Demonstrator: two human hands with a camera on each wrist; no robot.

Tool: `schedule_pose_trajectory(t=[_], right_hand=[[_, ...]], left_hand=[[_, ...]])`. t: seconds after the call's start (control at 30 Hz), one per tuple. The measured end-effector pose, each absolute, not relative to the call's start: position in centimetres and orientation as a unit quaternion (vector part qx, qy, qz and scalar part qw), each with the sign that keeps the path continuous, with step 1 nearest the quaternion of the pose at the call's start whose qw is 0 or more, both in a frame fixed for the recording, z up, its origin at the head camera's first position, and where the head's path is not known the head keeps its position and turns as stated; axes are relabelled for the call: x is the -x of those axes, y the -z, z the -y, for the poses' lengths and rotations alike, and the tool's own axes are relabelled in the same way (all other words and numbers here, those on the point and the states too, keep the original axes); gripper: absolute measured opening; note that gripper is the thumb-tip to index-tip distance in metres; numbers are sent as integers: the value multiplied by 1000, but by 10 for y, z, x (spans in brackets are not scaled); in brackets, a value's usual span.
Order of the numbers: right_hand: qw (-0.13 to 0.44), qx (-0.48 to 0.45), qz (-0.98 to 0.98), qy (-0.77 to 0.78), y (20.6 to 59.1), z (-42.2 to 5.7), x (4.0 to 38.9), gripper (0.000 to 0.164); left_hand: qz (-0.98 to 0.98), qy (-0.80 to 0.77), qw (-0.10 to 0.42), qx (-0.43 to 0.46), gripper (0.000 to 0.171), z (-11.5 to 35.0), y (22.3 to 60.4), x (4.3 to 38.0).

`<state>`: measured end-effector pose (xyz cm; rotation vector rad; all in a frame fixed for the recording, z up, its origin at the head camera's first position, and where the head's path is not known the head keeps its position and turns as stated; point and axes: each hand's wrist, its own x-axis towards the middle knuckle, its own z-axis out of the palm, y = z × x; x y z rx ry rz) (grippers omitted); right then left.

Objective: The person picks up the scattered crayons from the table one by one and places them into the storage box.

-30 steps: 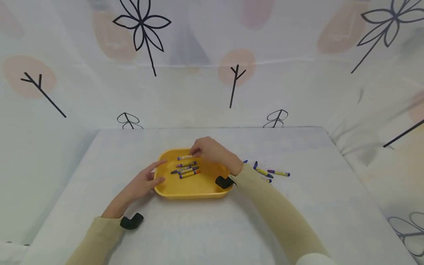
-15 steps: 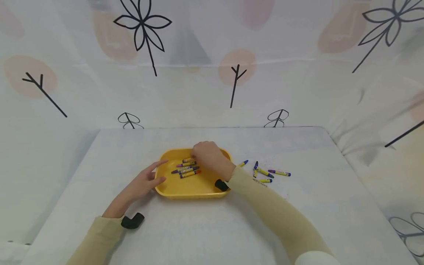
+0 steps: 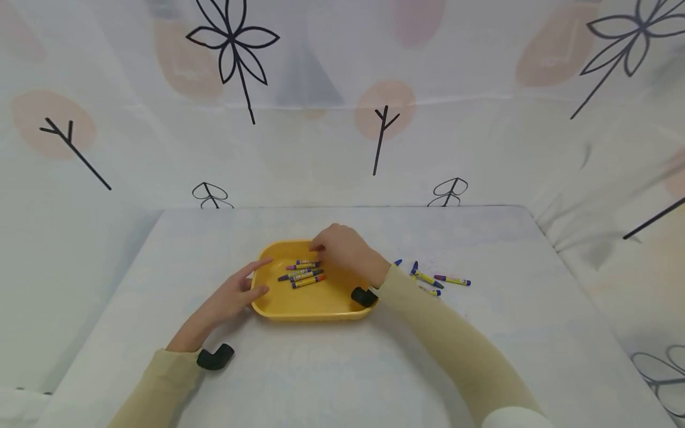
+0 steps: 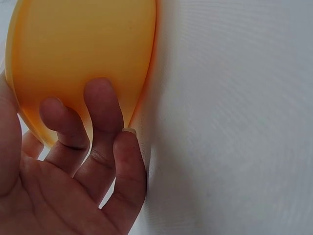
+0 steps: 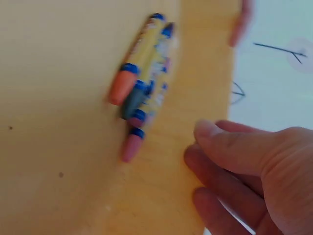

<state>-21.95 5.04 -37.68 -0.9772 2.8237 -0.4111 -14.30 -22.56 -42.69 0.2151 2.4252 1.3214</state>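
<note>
I'm watching a cluster of crayons [image 3: 303,276] lying inside the yellow tray [image 3: 305,303], left of its middle, an orange-tipped crayon [image 5: 137,55] on the near side. Over the tray's far side I've got the right hand [image 3: 343,248], fingers loosely bent, pinching nothing. The left hand [image 3: 227,297] grips the tray's left end. Right of the tray, loose crayons [image 3: 452,279] lie scattered on the white table [image 3: 299,368].
</note>
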Motion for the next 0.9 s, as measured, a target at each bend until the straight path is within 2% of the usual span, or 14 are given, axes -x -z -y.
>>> schedule_pose_trajectory(t=[0.13, 0.27, 0.43, 0.7, 0.9], right_hand=[[102, 314, -919, 217, 367, -67, 225, 23], [98, 306, -904, 280, 358, -97, 228, 23], [86, 250, -904, 335, 351, -153, 223, 22], [69, 179, -930, 313, 376, -248, 200, 29], [99, 158, -938, 291, 394, -292, 182, 30]], left_hand=[[-858, -473, 187, -74, 64, 225, 426, 142], [-859, -471, 187, -75, 64, 226, 425, 142], [-862, -465, 187, -77, 64, 225, 424, 140], [-866, -456, 190, -77, 63, 225, 421, 141], [-866, -458, 187, -78, 64, 226, 423, 142]])
